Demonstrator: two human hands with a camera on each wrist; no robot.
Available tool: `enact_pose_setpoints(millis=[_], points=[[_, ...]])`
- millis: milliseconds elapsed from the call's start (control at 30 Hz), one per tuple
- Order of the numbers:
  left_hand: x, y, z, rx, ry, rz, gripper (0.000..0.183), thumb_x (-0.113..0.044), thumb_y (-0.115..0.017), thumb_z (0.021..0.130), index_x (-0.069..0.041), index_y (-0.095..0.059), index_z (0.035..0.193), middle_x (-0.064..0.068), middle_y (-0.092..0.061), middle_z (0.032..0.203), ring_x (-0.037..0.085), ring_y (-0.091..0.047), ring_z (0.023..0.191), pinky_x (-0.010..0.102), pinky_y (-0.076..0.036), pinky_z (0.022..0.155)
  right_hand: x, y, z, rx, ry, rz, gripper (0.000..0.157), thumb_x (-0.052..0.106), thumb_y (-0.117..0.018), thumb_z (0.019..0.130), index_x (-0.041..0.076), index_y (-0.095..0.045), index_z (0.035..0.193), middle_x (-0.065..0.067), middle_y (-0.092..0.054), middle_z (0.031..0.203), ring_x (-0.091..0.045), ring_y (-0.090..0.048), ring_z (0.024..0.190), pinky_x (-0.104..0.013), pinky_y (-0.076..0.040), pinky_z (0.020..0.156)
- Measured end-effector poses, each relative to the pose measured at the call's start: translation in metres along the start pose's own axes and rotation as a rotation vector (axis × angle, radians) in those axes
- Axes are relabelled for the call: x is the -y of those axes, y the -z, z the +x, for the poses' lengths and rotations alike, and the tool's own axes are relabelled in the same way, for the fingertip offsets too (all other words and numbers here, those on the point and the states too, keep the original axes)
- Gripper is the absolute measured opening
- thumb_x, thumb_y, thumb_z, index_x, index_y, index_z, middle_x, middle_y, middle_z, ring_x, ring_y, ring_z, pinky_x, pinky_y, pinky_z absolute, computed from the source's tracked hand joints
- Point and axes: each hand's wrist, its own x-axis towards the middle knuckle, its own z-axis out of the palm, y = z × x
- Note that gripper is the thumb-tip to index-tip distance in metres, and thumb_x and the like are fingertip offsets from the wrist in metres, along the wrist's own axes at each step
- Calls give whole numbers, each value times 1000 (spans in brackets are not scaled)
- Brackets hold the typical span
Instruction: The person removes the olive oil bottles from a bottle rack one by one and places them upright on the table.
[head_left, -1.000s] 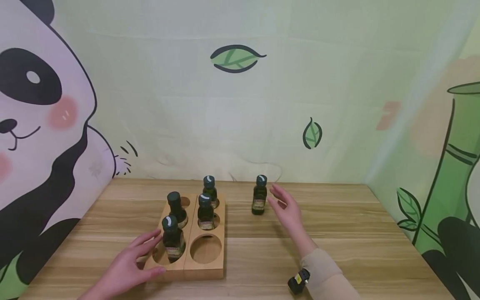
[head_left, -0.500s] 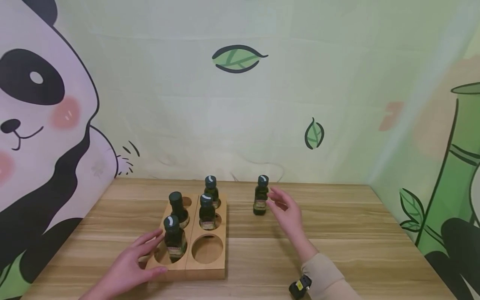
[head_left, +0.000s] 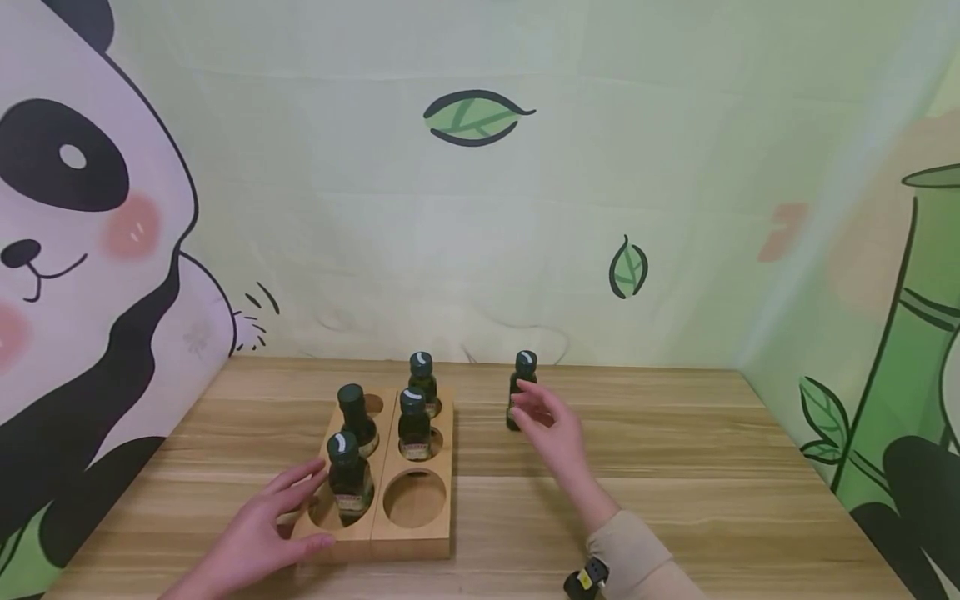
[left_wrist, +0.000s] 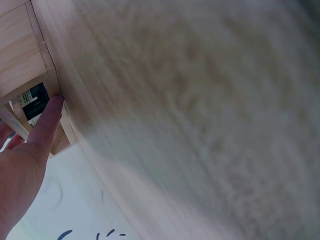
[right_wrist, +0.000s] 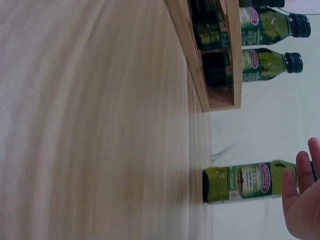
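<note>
Green, dark-capped bottle stands beside my right hand, fingers parted; my left hand, fingers relaxed, touches a six-hole wooden rack.

I count five bottles: four in one wooden rack with six round holes, and one lone bottle apart from it. I have two hands here, my left hand and my right hand, above one table. Two single leaves decorate the one backdrop.
</note>
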Motion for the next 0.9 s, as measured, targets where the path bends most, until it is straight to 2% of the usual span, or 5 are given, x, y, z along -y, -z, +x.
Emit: enact_pose_setpoints(millis=[133, 333, 600, 900], points=[[0, 0, 0, -5, -5, 18, 85, -53, -82, 75, -1, -58, 137, 13, -46, 147, 39, -50, 126, 43, -57, 81, -2, -7, -1, 27, 21, 4, 39, 6, -74, 89, 6, -65, 126, -11, -71, 108, -27, -64, 102, -45, -52, 93], [-1, 1, 0, -4, -5, -7, 83, -49, -84, 75, -1, -58, 137, 14, -46, 148, 40, -50, 126, 43, -58, 79, 0, -19, -4, 75, 23, -11, 40, 7, -74, 89, 9, -64, 128, -7, -71, 109, -26, -65, 104, -43, -52, 93], [-3, 2, 0, -1, -15, -5, 82, -46, -85, 75, -1, -57, 138, 16, -45, 147, 39, -54, 122, 43, -58, 79, 5, -35, -8, 124, 22, 81, 47, 5, -74, 88, 1, -59, 132, -17, -68, 114, -36, -62, 109, -48, -48, 98], [-2, 1, 1, -1, -3, 8, 84, -50, -83, 75, -1, -57, 138, 15, -46, 147, 38, -55, 120, 41, -58, 80, 11, -49, -9, 201, -10, 81, 53, 14, -75, 88, 7, -56, 137, -12, -65, 123, -29, -59, 116, -47, -46, 101]])
